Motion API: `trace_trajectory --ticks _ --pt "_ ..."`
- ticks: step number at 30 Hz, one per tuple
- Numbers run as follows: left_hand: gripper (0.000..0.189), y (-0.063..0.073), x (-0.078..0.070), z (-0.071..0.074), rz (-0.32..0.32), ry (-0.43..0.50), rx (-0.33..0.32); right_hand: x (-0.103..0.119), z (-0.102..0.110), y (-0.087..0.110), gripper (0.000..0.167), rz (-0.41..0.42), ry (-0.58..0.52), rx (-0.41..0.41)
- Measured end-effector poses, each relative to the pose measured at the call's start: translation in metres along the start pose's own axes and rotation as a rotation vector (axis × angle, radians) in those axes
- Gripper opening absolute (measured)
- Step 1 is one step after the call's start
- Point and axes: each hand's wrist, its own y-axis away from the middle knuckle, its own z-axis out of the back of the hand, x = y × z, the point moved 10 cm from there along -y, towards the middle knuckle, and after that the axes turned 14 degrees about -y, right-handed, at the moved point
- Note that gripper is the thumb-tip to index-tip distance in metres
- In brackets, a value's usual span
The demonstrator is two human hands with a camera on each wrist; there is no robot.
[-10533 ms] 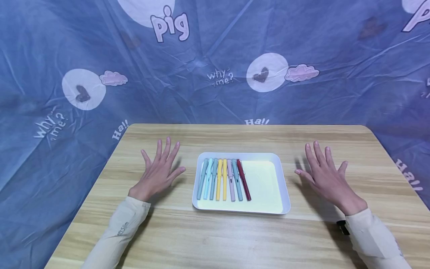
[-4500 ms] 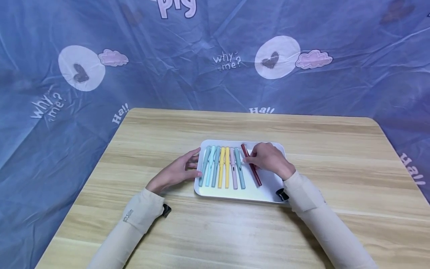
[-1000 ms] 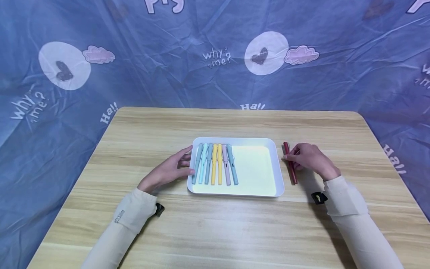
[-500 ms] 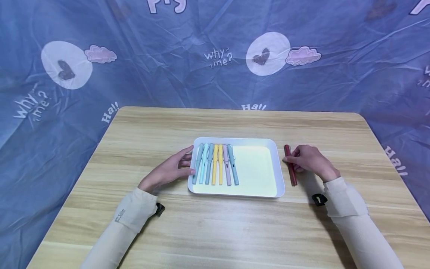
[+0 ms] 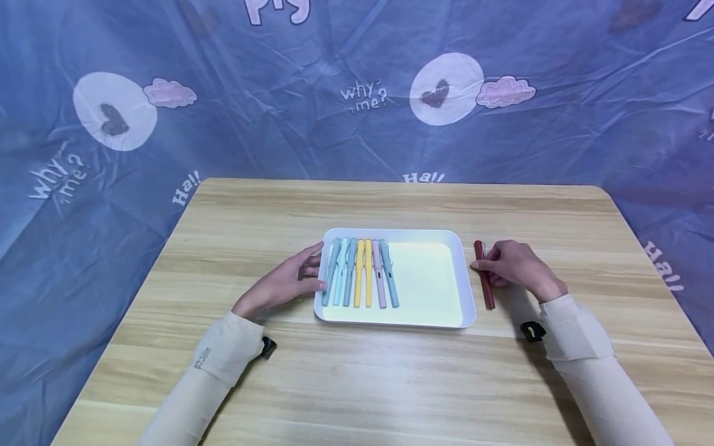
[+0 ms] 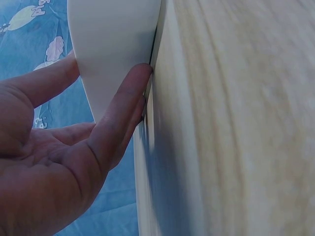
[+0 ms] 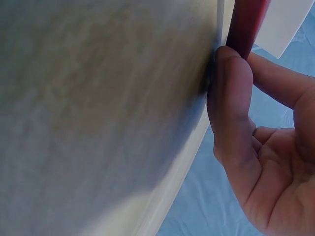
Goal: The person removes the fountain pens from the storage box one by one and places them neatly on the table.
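On the table stands a shallow white tray (image 5: pixel 435 234) with a row of capped pens along its left side, in blue-grey, light blue, yellow and lilac. My left hand (image 5: pixel 281 284) holds the tray's left edge; in the left wrist view its thumb (image 6: pixel 44 78) reaches over the rim while other fingers lie against the outer wall. Right of the tray, my right hand (image 5: pixel 515 266) pinches a dark red pen (image 5: pixel 486 290) between thumb and fingers, at or just above the wood. The right wrist view shows the same red pen (image 7: pixel 246 24) at the fingertips.
The light wood table (image 5: pixel 362 384) has rounded far corners. A blue printed cloth (image 5: pixel 312 124) hangs behind it and at its sides. Black straps (image 5: pixel 532 331) show at both wrists.
The dark red pen was lifted from the right end of the row and carried out to the tray's right. Earlier, my left hand came to the tray's edge. The last second shows little motion.
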Motion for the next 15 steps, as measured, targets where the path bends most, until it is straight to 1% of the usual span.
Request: trace_trajectory --ticks 7,15 --pt "0.091 -0.0019 0.0015 -0.0034 -0.024 0.01 0.003 -0.0022 -0.0002 0.0014 0.033 -0.006 0.028 0.006" --pt "0.091 -0.0008 0.0049 0.0002 0.002 0.003 -0.005 -0.0002 -0.0015 -0.0016 0.033 -0.005 0.071 0.012"
